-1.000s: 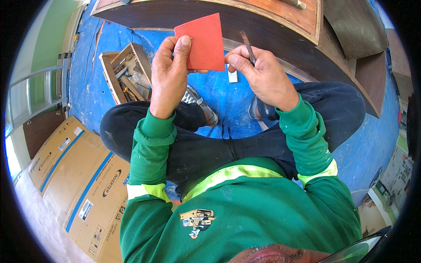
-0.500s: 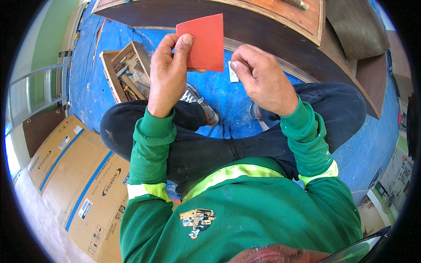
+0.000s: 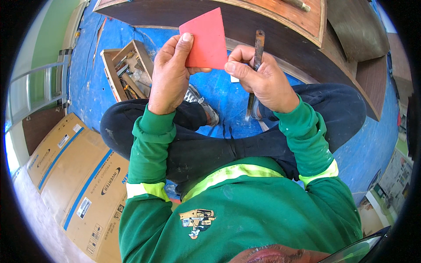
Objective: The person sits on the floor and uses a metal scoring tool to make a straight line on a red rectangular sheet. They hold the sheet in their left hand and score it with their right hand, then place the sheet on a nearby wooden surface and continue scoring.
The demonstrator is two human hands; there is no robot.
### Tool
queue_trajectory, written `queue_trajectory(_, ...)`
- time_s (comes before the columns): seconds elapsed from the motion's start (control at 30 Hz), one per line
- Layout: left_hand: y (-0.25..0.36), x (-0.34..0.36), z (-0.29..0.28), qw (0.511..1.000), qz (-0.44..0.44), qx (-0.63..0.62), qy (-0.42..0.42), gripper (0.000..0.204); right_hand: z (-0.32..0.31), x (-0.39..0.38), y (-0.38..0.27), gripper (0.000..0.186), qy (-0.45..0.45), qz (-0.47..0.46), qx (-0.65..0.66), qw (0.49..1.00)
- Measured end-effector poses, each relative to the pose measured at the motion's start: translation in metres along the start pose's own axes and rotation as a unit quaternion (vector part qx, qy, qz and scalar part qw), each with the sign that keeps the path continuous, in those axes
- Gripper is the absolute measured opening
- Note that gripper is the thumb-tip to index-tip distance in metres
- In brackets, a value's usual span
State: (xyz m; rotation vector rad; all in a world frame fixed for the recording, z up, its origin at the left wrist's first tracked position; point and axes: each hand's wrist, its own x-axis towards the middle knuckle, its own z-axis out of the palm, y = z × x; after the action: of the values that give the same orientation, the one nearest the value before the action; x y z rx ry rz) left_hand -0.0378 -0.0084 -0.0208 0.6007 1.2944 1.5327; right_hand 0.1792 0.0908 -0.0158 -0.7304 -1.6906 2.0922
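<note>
My left hand (image 3: pixel 170 74) pinches a flat, red, four-sided sheet (image 3: pixel 205 41) along its left edge, thumb on top. The sheet is held up in front of me over the blue floor covering. My right hand (image 3: pixel 267 79) is closed round a long, narrow chisel-like tool (image 3: pixel 259 46). Its dark, worn handle points away from me, and a thin metal end shows below the fingers. The right thumb and forefinger meet at the sheet's lower right corner; whether they grip it I cannot tell. A small white piece (image 3: pixel 234 79) shows just below that corner, partly hidden.
An open wooden toolbox (image 3: pixel 108 72) with assorted hand tools stands at the left. A large wooden cabinet (image 3: pixel 197 15) lies across the far side. Flat cardboard (image 3: pixel 72 175) is at my lower left, near a metal ladder (image 3: pixel 35 87). My crossed legs (image 3: pixel 210 149) are below my hands.
The chisel-like tool has swung into view in my right hand. That hand's fingertips have come up to the red sheet's corner. The sheet has tilted and risen slightly.
</note>
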Motion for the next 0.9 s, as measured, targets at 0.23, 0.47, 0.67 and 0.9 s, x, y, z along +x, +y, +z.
queue_trajectory(0.23,-0.013,0.001,0.004,0.997,0.018,-0.071,0.01,0.039,0.007,-0.004,-0.001,0.021,0.039,-0.054,-0.019,0.998)
queue_trajectory(0.47,-0.008,0.014,-0.013,0.987,0.052,-0.095,0.116,0.033,-0.001,0.0,0.001,0.029,0.036,0.043,0.097,0.994)
queue_trajectory(0.67,-0.011,0.005,0.012,0.994,0.041,-0.063,0.084,0.038,0.023,0.01,0.015,0.023,0.14,-0.071,-0.008,0.988)
queue_trajectory(0.9,-0.014,0.003,0.009,0.991,0.039,-0.099,0.084,0.033,0.016,0.007,0.016,0.014,0.142,-0.068,0.063,0.986)
